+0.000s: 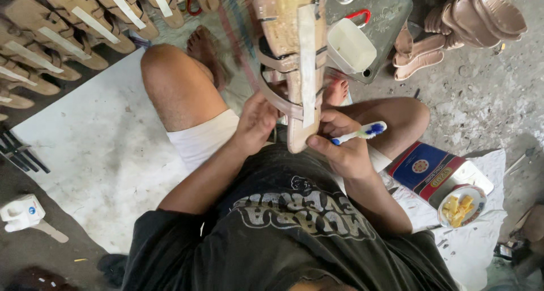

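At the far left, rows of sandals (54,39) lie on the floor beside a white sheet (96,149). The left hand (256,123) comes in from a bent arm, fingers curled around the strap side of a tan sandal (294,59), which stands on its heel end against the lap, sole toward the camera. The right hand (340,144) grips the heel's other edge with the thumb while pinching a blue-and-white toothbrush (362,132), bristles pointing right. Above sits a grey can (374,19) with a white scoop (351,45). Farther right lie a red-and-blue box (422,169) and a small dish (462,206) of yellow pieces.
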Demonstrator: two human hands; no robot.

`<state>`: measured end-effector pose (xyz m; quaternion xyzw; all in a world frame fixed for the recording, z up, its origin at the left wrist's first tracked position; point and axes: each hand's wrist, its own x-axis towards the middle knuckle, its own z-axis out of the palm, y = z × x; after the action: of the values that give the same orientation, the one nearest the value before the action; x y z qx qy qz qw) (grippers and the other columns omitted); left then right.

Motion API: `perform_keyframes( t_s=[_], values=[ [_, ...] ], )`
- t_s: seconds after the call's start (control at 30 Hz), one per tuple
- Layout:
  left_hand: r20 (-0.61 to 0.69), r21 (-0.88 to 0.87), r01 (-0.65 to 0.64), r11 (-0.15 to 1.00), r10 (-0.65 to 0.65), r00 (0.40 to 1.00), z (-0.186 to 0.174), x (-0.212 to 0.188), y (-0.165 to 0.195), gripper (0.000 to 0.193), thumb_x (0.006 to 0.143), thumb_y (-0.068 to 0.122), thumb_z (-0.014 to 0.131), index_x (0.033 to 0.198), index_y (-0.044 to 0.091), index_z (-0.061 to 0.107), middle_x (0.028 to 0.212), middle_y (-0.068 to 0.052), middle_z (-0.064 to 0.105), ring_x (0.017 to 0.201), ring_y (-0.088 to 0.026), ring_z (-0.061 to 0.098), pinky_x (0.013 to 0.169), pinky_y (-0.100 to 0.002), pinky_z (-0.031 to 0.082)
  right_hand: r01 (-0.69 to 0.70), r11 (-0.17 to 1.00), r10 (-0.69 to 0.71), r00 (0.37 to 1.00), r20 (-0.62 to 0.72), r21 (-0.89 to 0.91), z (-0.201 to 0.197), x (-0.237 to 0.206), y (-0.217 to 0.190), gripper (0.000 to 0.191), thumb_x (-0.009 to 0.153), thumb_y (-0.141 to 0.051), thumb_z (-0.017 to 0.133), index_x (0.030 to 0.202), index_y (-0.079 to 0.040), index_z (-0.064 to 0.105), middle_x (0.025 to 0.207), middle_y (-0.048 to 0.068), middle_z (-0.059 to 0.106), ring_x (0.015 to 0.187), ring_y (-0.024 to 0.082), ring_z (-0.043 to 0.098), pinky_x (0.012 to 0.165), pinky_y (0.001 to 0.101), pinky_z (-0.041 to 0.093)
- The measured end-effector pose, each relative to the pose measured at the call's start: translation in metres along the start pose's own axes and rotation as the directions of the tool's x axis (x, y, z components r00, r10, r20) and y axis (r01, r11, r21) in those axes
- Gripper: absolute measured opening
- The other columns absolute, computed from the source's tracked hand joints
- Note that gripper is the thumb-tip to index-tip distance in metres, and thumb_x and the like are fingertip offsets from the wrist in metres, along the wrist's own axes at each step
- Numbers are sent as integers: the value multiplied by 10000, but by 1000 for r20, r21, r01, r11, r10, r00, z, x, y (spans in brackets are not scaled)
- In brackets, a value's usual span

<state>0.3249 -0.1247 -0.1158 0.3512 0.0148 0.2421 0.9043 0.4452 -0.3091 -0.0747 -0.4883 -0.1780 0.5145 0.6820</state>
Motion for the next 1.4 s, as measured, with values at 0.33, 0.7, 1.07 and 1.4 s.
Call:
perform_keyframes(
  t_s=[0.33, 0.7, 1.07, 1.4],
  values=[
    [57, 44, 97, 994, -99, 993, 0, -10, 19, 235, 1153, 163, 688, 1309, 26, 577, 1207, -108, 706, 1104, -180, 688, 982, -354, 566, 376, 548, -489, 869, 78, -748, 3, 11, -43, 237, 1052, -76, 700, 1236, 12, 578, 1090, 100, 719, 839, 91, 656, 724, 219, 508],
    [-32, 116, 140, 983, -138, 990, 31, -15, 41, 270, 1072, 151, 714, 1304, 34, 641, 1197, -49, 699, 1098, -122, 653, 1005, -320, 557, 501, 278, -591, 762, 266, -819, 18, 29, -61, 91, 1049, 43, 717, 1116, 12, 665, 1121, 160, 685, 894, 209, 695, 755, 269, 543],
    [-59, 101, 158, 982, -152, 987, 31, -20, 38, 201, 1071, 122, 700, 1237, 11, 675, 1137, -38, 722, 1064, -111, 659, 981, -309, 560, 439, 129, -533, 787, 311, -889, 22, 16, -83, 79, 947, -27, 758, 958, -60, 687, 912, 93, 732, 730, 160, 607, 689, 335, 396],
    [-137, 153, 165, 974, -144, 980, 36, -23, 39, 186, 1071, 158, 706, 1163, -4, 690, 1102, -49, 728, 999, -107, 663, 895, -292, 569, 470, 166, -526, 786, 325, -867, 22, 21, -80, 84, 993, -41, 779, 1006, -68, 700, 977, 84, 736, 646, 121, 592, 638, 250, 395]
  ],
)
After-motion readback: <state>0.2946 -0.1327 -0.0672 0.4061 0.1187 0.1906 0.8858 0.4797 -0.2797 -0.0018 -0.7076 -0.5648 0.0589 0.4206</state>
